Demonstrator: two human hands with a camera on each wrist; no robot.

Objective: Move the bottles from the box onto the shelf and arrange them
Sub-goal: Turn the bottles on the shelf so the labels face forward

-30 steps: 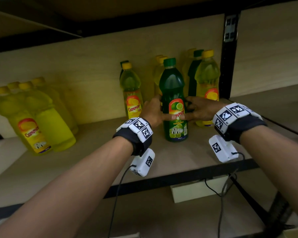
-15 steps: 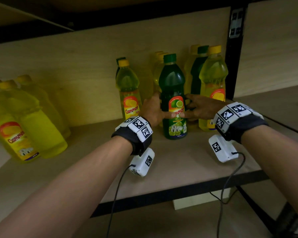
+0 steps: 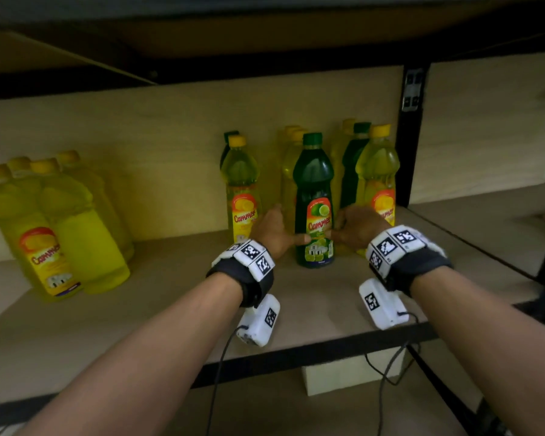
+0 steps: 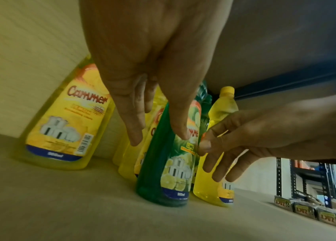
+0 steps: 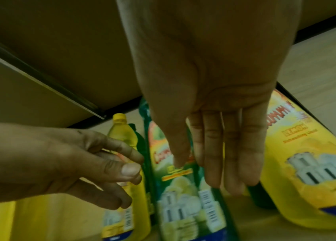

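Observation:
A dark green bottle (image 3: 313, 184) with a lime label stands upright on the wooden shelf (image 3: 170, 294), in front of a row of yellow bottles. My left hand (image 3: 272, 229) is at its left side and my right hand (image 3: 354, 226) at its right. Both thumbs touch the label front. In the left wrist view my left hand (image 4: 152, 81) has straight fingers beside the green bottle (image 4: 156, 179). In the right wrist view my right hand (image 5: 214, 97) has straight fingers over the green bottle (image 5: 183, 203). Neither hand closes round it.
Yellow bottles stand close on the left (image 3: 243, 184) and right (image 3: 378, 171), with another green bottle (image 3: 356, 158) behind. Several larger yellow bottles (image 3: 60, 240) stand at the far left. A black upright post (image 3: 409, 136) bounds the shelf on the right. The shelf above hangs low.
Both hands stay at the green bottle and sit a little lower on its label. The bottle stands in the same spot. The head view has tilted.

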